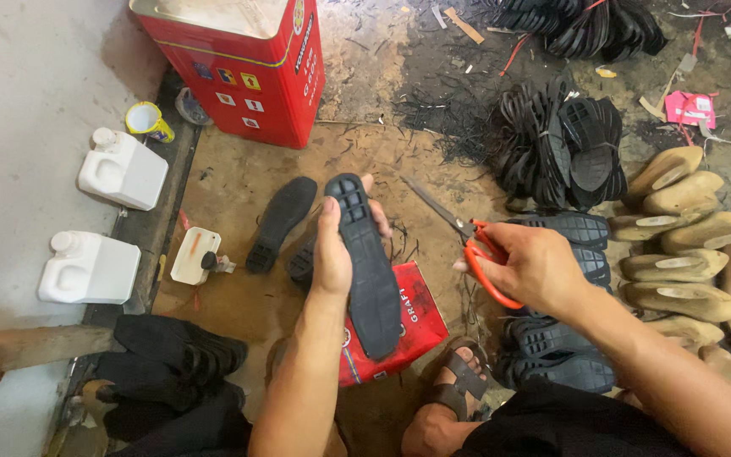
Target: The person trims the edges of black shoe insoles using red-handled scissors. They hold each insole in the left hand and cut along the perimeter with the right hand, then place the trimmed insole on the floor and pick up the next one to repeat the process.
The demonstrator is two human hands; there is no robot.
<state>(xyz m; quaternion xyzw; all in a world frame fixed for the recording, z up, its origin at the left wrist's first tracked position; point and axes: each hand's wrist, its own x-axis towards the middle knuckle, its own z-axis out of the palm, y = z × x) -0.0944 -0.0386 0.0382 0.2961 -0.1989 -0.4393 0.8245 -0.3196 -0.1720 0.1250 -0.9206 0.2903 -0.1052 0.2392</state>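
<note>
Centrally, left hand [332, 254] grips black sole [368, 262] edgewise; right hand [535, 267] clenches orange scissors [475, 250] just beside

A single head-worn camera looks steeply down, close over the person's lap and the workshop floor [239, 169]

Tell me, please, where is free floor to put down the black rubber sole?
Bare brown floor lies between the red metal tin, the small white tray and a loose flat black sole. The right side is crowded: wooden shoe lasts and bundled black soles.
</note>
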